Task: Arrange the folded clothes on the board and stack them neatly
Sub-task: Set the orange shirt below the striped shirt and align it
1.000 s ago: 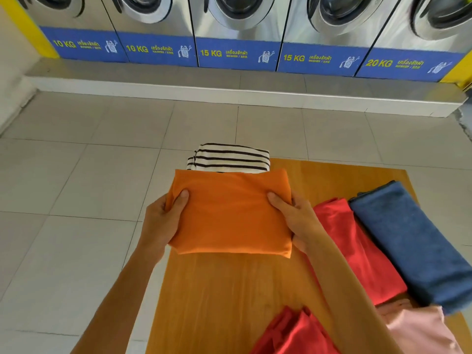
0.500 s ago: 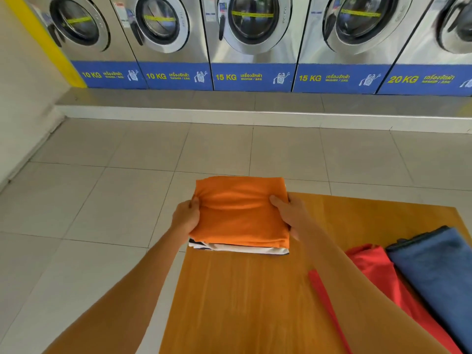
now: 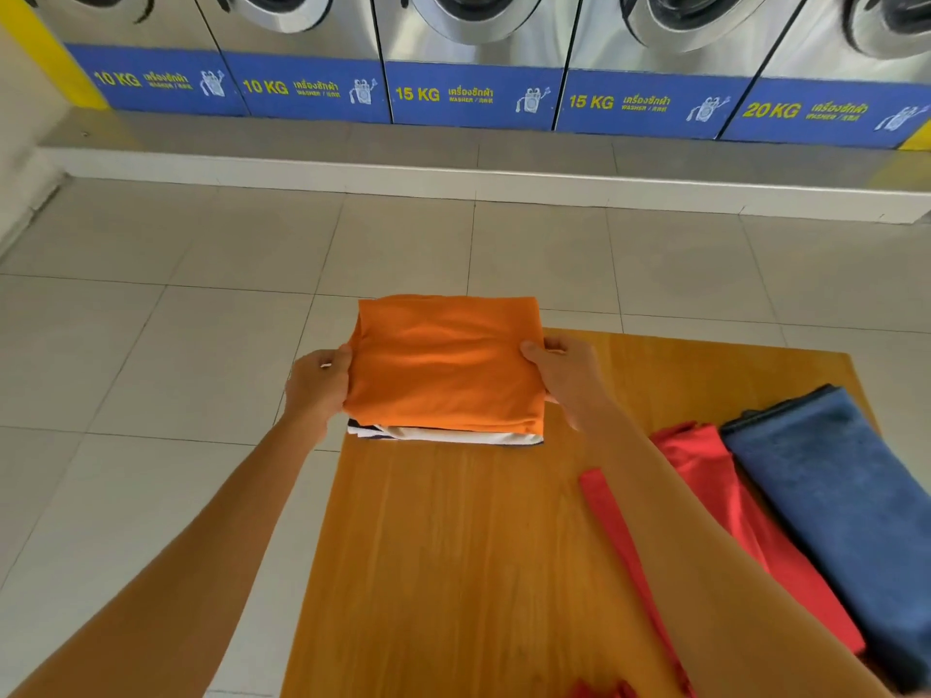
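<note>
A folded orange garment lies on top of a folded striped white garment at the far left corner of the wooden board. Only the striped garment's near edge shows under it. My left hand grips the orange garment's left side, thumb on top. At its right side, my right hand holds on with the fingers tucked under the edge. A folded red garment and a folded blue towel lie on the board's right side, partly behind my right forearm.
More red cloth peeks in at the board's near edge. Beyond the board is a grey tiled floor, then a raised step carrying a row of steel washing machines with blue labels.
The orange garment went from held in front of the striped one to resting on top of it. Both hands stay on its sides. The camera's aim shifted up and then slightly down.
</note>
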`<state>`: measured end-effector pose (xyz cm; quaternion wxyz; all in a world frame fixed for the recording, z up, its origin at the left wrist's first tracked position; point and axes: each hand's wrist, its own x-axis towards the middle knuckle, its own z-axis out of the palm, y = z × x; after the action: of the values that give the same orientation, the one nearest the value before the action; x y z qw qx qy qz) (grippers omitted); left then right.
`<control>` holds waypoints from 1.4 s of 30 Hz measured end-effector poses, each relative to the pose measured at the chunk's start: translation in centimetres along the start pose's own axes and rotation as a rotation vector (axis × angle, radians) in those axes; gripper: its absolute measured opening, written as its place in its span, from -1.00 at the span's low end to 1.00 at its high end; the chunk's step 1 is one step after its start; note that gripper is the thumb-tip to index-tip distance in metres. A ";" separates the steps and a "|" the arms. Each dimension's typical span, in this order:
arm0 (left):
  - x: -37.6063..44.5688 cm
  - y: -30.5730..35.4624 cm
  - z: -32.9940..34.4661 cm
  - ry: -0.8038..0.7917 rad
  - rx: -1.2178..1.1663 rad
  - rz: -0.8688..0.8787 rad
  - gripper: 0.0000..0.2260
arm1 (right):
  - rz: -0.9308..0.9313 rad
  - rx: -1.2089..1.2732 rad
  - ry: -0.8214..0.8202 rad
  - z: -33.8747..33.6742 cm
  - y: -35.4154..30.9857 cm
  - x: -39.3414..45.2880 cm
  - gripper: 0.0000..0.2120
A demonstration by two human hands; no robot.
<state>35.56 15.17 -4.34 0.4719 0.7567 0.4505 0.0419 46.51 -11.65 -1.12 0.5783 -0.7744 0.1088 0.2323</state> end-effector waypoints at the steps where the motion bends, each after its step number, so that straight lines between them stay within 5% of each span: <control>1: -0.4 -0.3 -0.5 -0.004 -0.038 -0.019 -0.61 | 0.006 -0.007 0.023 -0.4 0.2 -0.4 -0.94; 10: -5.6 -1.7 -2.4 -0.122 -0.255 -0.087 -0.70 | 0.055 0.030 0.050 -1.4 1.8 -5.9 -0.94; 17: -7.8 0.8 -1.4 -0.146 -0.344 -0.189 -0.69 | 0.101 -0.059 -0.037 0.4 0.8 -6.3 -0.55; 25: -7.6 1.8 -1.2 -0.269 -0.614 -0.452 -0.64 | 0.268 0.239 -0.128 3.0 -1.3 -5.4 -0.28; 31: -7.4 0.8 -1.3 -0.287 -0.597 -0.485 -0.57 | 0.351 0.394 -0.234 3.8 -2.8 -5.0 -0.66; 37: -9.5 0.9 -2.5 -0.520 -0.972 -0.555 -0.29 | 0.280 0.568 -0.301 3.4 -4.0 -9.7 -0.62; 40: -11.1 -0.6 -3.2 -0.677 -1.159 -0.457 -0.36 | 0.365 0.637 -0.302 2.0 -1.1 -13.0 -0.58; 42: -12.0 -2.8 -3.9 -0.615 -1.123 -0.432 -0.44 | 0.424 0.650 -0.287 0.9 1.8 -14.7 -0.57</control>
<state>24.78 9.60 0.00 0.8981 0.2672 0.3467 -0.0426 32.71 -12.79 4.34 0.7414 -0.4717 0.2517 0.4055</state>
